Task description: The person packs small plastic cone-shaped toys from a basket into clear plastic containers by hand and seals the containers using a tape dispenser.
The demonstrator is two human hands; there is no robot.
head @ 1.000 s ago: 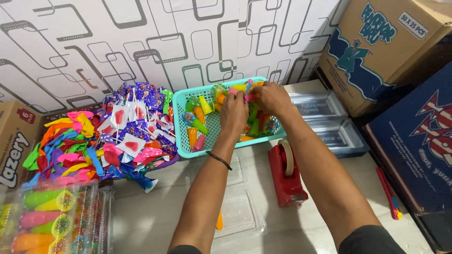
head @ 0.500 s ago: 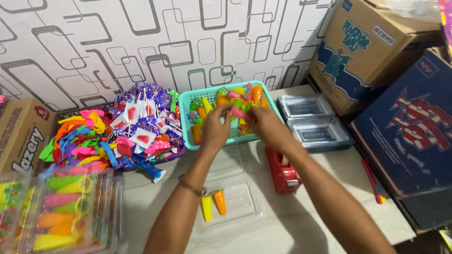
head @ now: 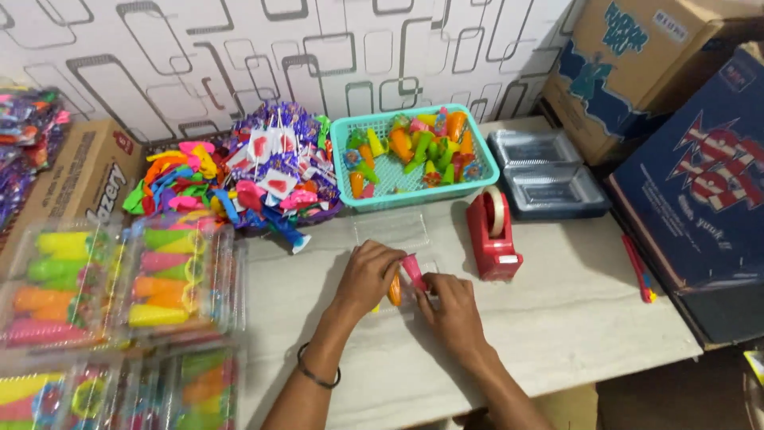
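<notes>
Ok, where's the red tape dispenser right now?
In the head view, the red tape dispenser stands on the table right of centre, just in front of the teal basket, beyond the right hand.

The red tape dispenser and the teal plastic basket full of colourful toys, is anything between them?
No. In the head view, only bare pale tabletop lies between the red tape dispenser and the teal plastic basket.

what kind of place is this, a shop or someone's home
Probably a small packing spot for toys or party goods, in a home or stockroom. Signs: a teal basket of loose coloured cone toys, filled clear plastic packs, a red tape dispenser, and stacked cardboard boxes.
</notes>
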